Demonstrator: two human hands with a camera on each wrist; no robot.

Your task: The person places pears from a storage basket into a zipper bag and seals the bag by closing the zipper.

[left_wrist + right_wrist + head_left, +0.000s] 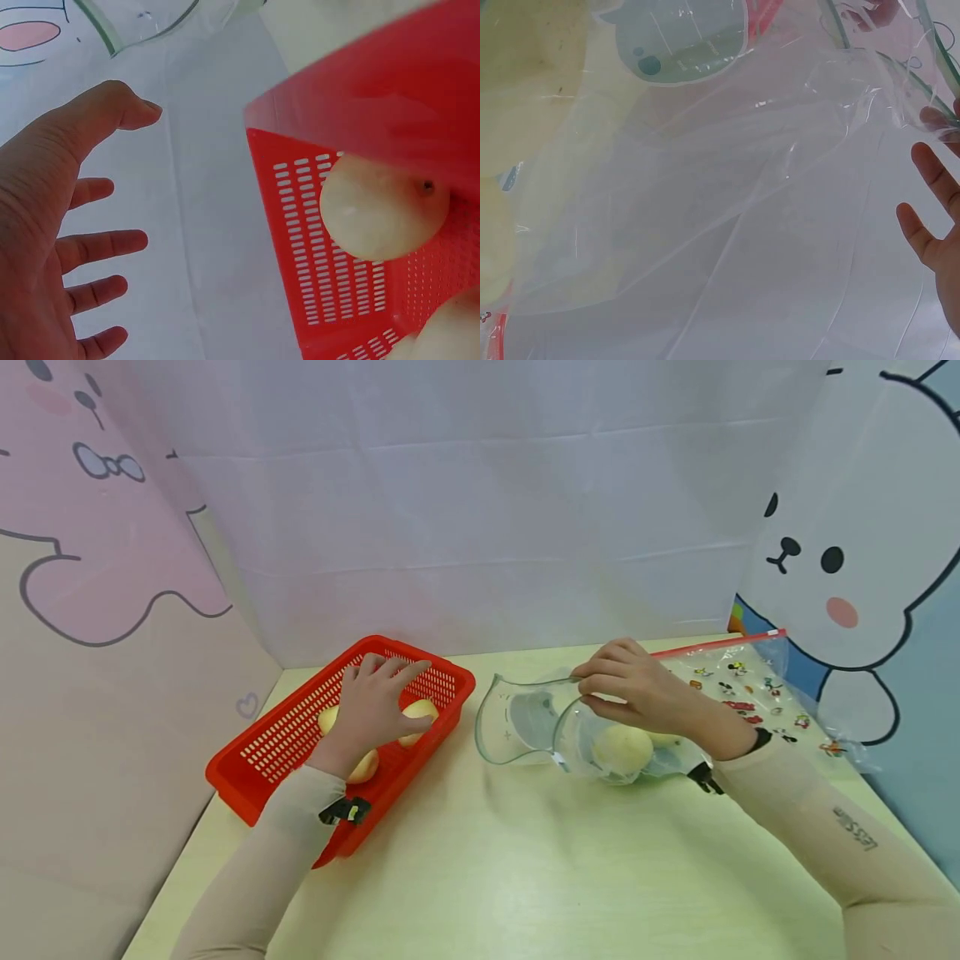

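My left hand [371, 706] hovers over a red plastic basket [270, 760], fingers spread and nothing held. Inside the basket lie several pale yellow round fruits; one fruit [420, 720] sits beside the thumb in the head view, and the left wrist view shows a fruit [382, 210] with a dark end. With thumb and fingertips, my right hand [633, 689] pinches the rim of a clear zip bag [531, 720] with a green edge, its mouth gaping toward the basket. Pale yellow fruit [622, 749] shows through the bag, below the right hand.
A second clear bag [750, 685] with a red zip and small cartoon prints lies at the right, behind the right forearm. The pale table [480, 877] meets a white cloth backdrop [487, 527] at the back. Side panels carry cartoon figures.
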